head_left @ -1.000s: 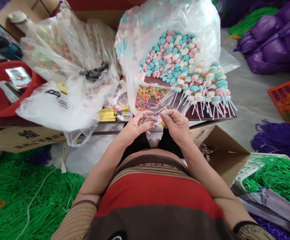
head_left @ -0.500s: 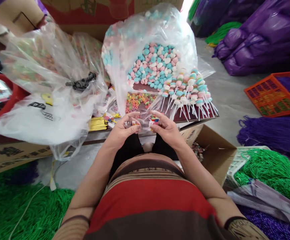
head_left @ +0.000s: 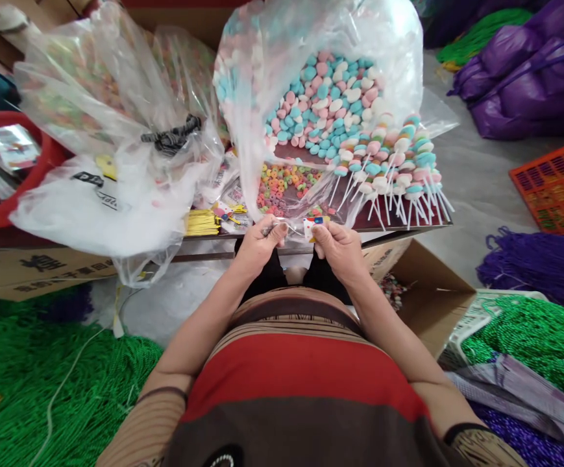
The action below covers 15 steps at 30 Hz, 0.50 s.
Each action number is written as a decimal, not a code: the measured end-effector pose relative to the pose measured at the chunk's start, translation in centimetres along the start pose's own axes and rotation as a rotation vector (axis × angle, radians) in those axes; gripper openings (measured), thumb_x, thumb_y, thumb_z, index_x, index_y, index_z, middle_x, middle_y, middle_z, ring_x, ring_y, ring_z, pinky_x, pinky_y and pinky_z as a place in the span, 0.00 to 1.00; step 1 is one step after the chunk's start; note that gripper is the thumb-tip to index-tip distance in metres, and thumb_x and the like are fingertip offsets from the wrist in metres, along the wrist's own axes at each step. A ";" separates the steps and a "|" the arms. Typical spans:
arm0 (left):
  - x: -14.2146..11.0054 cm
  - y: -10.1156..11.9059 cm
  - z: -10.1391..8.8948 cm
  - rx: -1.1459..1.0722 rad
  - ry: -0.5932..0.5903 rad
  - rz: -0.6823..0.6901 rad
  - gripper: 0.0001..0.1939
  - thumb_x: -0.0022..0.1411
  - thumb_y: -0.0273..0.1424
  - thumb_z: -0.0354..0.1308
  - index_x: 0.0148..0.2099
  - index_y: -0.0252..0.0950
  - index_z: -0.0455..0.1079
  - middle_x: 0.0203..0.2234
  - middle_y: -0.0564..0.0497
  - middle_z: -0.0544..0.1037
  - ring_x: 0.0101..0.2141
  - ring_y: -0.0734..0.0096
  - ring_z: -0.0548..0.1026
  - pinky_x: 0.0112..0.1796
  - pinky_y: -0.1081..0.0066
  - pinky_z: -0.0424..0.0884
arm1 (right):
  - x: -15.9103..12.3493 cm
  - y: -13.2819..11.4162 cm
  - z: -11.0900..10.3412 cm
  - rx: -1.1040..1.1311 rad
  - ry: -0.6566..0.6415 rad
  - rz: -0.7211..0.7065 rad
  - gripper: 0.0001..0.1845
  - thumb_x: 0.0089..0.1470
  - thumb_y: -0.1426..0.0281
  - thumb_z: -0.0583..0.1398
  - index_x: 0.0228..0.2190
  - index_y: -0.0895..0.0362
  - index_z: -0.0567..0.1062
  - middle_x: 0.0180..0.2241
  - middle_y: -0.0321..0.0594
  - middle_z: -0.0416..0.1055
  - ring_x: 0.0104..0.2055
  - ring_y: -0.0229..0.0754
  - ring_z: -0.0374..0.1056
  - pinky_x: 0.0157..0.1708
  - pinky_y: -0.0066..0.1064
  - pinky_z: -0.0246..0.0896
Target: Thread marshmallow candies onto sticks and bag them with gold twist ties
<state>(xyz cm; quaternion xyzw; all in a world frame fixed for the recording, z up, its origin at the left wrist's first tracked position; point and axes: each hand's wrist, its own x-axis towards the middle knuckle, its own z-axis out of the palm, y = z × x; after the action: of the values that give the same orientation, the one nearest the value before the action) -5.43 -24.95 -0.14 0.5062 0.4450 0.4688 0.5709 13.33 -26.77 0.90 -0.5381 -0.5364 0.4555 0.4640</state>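
Observation:
My left hand is closed, thumb pressed on the index finger, at one end of a small clear plastic wrapper. The other end of this wrapper, printed white with coloured shapes, is pinched by my right hand. Both hands are close together over the table's front edge. Just behind them ring-shaped candies lie in clear plastic. Marshmallow skewers on white sticks are heaped to the right. Yellow twist ties lie left of my left hand.
A big clear bag of pink, blue and white marshmallows stands open at the back. Bags of ring candies and a red basin are on the left. An open cardboard box sits below right, near green cords.
My hands have closed more tightly on the wrapper, thumbs now pressed down on it. The whole view has shifted, so the table things appear further right.

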 end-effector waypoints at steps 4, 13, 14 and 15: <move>-0.1 0.1 0.4 0.101 0.011 0.010 0.32 0.63 0.62 0.60 0.25 0.39 0.64 0.19 0.56 0.68 0.25 0.74 0.65 0.31 0.69 0.60 | 0.3 0.4 0.4 0.079 -0.017 0.023 0.28 0.53 0.40 0.67 0.26 0.53 0.77 0.22 0.32 0.71 0.24 0.36 0.63 0.29 0.31 0.62; -0.3 -0.7 1.5 -0.135 0.026 -0.076 0.28 0.57 0.58 0.68 0.29 0.38 0.69 0.20 0.57 0.70 0.25 0.76 0.68 0.32 0.72 0.66 | 0.1 1.1 1.0 0.046 0.134 0.041 0.33 0.51 0.38 0.67 0.20 0.54 0.73 0.16 0.31 0.65 0.20 0.34 0.59 0.24 0.31 0.56; -0.3 -0.7 1.6 -0.157 0.038 -0.085 0.29 0.57 0.58 0.68 0.27 0.38 0.66 0.19 0.58 0.68 0.24 0.77 0.67 0.30 0.73 0.65 | 0.0 1.1 1.0 0.029 0.143 0.061 0.35 0.52 0.36 0.64 0.18 0.54 0.71 0.15 0.31 0.63 0.18 0.34 0.57 0.22 0.31 0.54; -0.3 -0.6 1.7 -0.167 0.044 -0.093 0.30 0.58 0.58 0.68 0.26 0.38 0.64 0.18 0.58 0.66 0.23 0.78 0.66 0.29 0.73 0.65 | -0.1 1.2 1.0 0.030 0.145 0.080 0.37 0.53 0.34 0.63 0.17 0.54 0.70 0.14 0.31 0.62 0.17 0.34 0.56 0.21 0.30 0.53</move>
<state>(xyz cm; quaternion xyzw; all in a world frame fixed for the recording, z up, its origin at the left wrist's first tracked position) -3.81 -25.57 -0.57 0.4252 0.4400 0.4883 0.6222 12.55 -26.80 -0.42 -0.5837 -0.4726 0.4416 0.4909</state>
